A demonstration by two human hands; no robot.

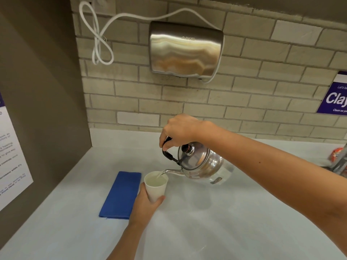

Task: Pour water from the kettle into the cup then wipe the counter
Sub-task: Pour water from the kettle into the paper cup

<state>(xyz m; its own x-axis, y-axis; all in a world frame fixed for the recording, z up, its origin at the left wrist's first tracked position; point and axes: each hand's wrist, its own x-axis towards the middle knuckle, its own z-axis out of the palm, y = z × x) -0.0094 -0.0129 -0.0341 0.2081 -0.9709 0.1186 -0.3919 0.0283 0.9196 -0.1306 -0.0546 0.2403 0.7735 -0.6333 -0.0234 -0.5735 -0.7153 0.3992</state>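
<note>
The pale desk (216, 231) runs back to a beige brick-tile wall (253, 102), where a steel hand dryer (185, 48) hangs with its white cord (97, 40) looped. 1 blue cloth (121, 195) lies folded flat (just left of the cup). The left hand (145, 205) has its grip around the white cup (155, 186); the right hand (178, 129) clasps the handle of the tilted kettle (200, 163), spout over the rim, water streaming in.
</note>
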